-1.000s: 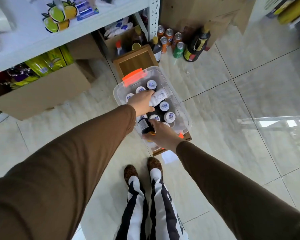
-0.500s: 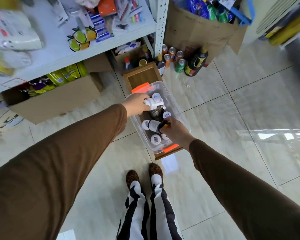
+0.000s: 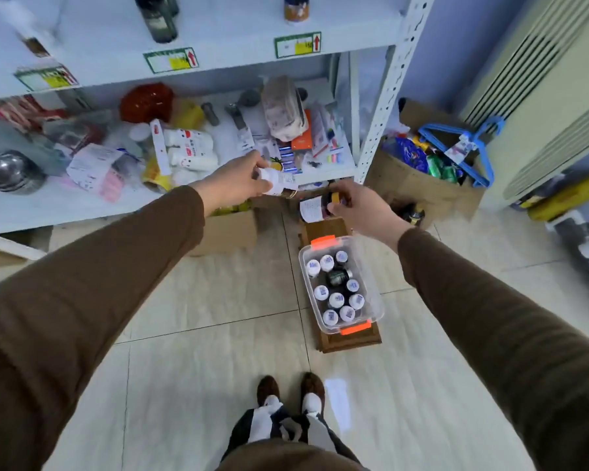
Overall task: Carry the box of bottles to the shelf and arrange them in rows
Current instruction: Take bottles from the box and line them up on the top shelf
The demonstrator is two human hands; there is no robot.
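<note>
A clear plastic box [image 3: 376, 302] with orange latches rests on a wooden crate on the floor and holds several upright white-capped bottles [image 3: 336, 300]. My left hand [image 3: 233, 183] grips a white bottle [image 3: 279, 181] lying sideways, raised in front of the white shelf [image 3: 65, 202]. My right hand [image 3: 361, 207] grips a dark bottle with a white label [image 3: 312, 208], held above the crate just below the shelf's edge. Both hands are well above the box.
The middle shelf is crowded with packets, tubes, a red net bag and a metal bowl [image 3: 11, 171]. Cardboard boxes stand under the shelf, and one full of goods with a blue hanger [image 3: 425, 178] sits to the right. My feet stand on tiled floor.
Both hands have lifted out of the box, each with a bottle, up toward the shelf. The view has tilted up, so the upper shelves now show.
</note>
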